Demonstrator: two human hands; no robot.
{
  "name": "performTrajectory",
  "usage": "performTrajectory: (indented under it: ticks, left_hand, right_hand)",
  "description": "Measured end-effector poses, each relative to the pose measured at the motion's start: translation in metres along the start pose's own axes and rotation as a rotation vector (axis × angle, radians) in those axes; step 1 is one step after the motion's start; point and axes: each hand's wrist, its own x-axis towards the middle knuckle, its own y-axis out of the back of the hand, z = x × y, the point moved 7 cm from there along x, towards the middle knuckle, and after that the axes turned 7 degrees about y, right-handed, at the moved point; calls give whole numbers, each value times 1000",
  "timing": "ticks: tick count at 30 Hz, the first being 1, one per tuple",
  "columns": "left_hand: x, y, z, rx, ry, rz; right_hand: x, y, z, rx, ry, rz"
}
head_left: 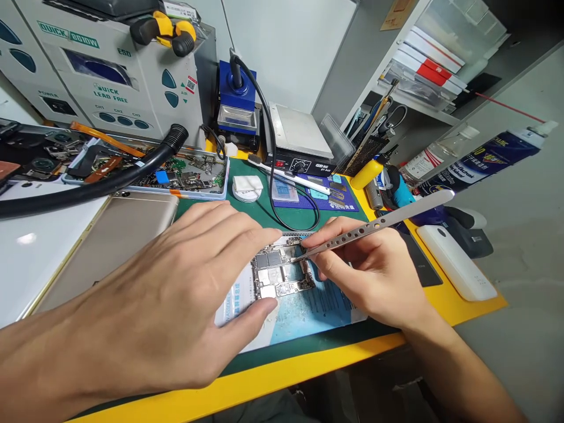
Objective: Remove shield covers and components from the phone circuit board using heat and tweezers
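Note:
A phone logic board (271,275) with silver shields and dark chips lies on a blue and white printed sheet (304,320). My left hand (185,282) reaches over from the left, its thumb at the board's near edge and its index finger at the far edge, gripping it between them. In my right hand (370,273) is a pair of metal tweezers (388,220) with a row of holes, pinched low near the tips. Those tips touch or hover just over the board's middle; whether they hold anything is too small to tell.
Behind stand a hot-air station (106,76), a soldering-iron holder (238,97) and a small hot plate (299,138). A black hose (88,191) crosses a tray (227,176) of boards at left. A thin cable (274,158) loops behind my hands. Bottles and a spray can (489,155) stand right.

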Motion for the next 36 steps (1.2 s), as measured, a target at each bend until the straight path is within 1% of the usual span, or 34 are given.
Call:
performTrajectory:
  ticks: [3,5,11,15,22,28,33,36]
  left_hand:
    - [0,-1,0,14,0,-9]
    - [-1,-1,-1,13,2,-10]
    - [-1,0,0,-4,-4,-9]
    - [0,0,0,-8,4,-11]
    - [0,0,1,-22,-5,-14]
    - [1,1,1,-23,2,-4]
    - [1,1,0,-30,4,-18]
    - [2,1,1,-30,1,-13]
  right_hand:
    - [1,0,1,30,-18,-72]
    - [2,1,0,33,-12,-93]
    - [-1,5,-1,7,35,-97]
    - [-2,4,0,-11,5,-106]
    - [-2,3,-4,40,-15,-136]
    - [-5,6,-4,86,2,-120]
    - [-3,5,-5,250,3,-98]
    - [-1,7,-4,313,-11,-51]
